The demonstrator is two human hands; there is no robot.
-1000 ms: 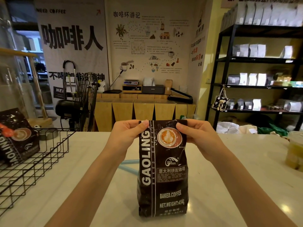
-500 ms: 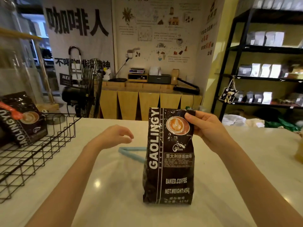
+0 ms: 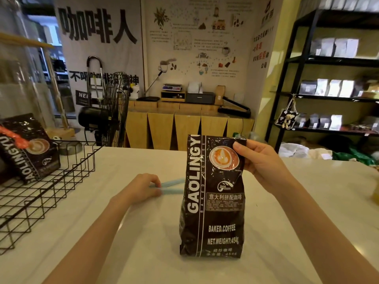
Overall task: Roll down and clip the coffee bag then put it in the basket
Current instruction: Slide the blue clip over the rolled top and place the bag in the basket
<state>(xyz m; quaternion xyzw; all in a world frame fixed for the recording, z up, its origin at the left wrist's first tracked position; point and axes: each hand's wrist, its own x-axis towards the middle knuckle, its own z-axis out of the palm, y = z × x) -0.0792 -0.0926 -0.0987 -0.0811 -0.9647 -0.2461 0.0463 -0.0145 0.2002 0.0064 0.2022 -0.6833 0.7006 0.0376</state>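
Since half a second ago the left hand has dropped from mid-air to the counter, and its fingertips now pinch the near end of the pale blue plastic bag clip; a second ago both hands gripped the bag's top.

Nearest, at 6 o'clock, the glossy black foil coffee bag stands upright on the white stone-look counter, with bare surface between its base and the near edge. Its face reads "GAOLINGYU" vertically in white, "BAKED COFFEE" beside that, then "BAKED.COFFEE" and "NET.WEIGHT:454g" below, with a latte-cup picture near the top. The smaller Chinese print is only partly legible.

The right hand, at 2 o'clock from the bag, clamps thumb and fingers on the bag's upper right corner. The clip lies flat at 9 o'clock from the bag, its far end hidden behind the bag's left edge. Open counter spreads to the right at 3 o'clock.

At 9 to 10 o'clock sits the black wire basket, open at the top, its right rim well apart from the left hand. Inside leans a second black coffee bag closed with an orange clip.

Farther, at 12 o'clock, a wall banner shows large black characters "咖啡人".
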